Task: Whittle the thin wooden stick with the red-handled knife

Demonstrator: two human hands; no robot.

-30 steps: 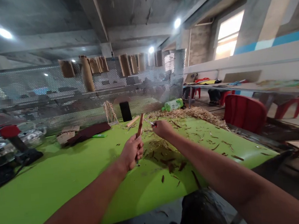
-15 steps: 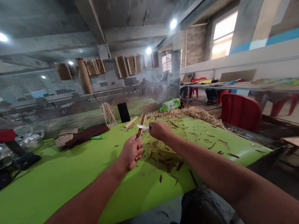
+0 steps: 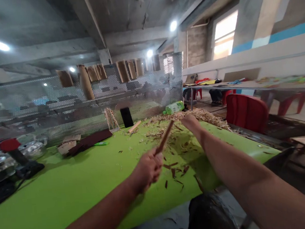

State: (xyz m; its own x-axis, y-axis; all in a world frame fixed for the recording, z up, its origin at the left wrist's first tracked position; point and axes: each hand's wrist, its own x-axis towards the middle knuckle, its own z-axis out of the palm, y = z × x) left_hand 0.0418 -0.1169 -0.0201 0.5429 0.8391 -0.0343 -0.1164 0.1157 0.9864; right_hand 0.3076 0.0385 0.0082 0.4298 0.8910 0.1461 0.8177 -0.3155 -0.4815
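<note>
across the counter [image 3: 78, 183], shavings [image 3: 210, 116] suggest plenty cut, remainder unclear; left hand [image 3: 147, 169], fingers clamped on a stick [image 3: 166, 136]; right hand [image 3: 191, 122], i can't tell.

Dim ceiling [image 3: 123, 9], glaring lamps [image 3: 173, 25], bright window [image 3: 225, 34] at right, motion-blurred hands [image 3: 147, 169], stretched edges

You face a mesh screen [image 3: 150, 89] from left to centre, lamps [image 3: 173, 25] beneath a grey ceiling [image 3: 123, 13] up top, a bright window [image 3: 225, 32] upper right, a red chair [image 3: 246, 114] at right.
</note>
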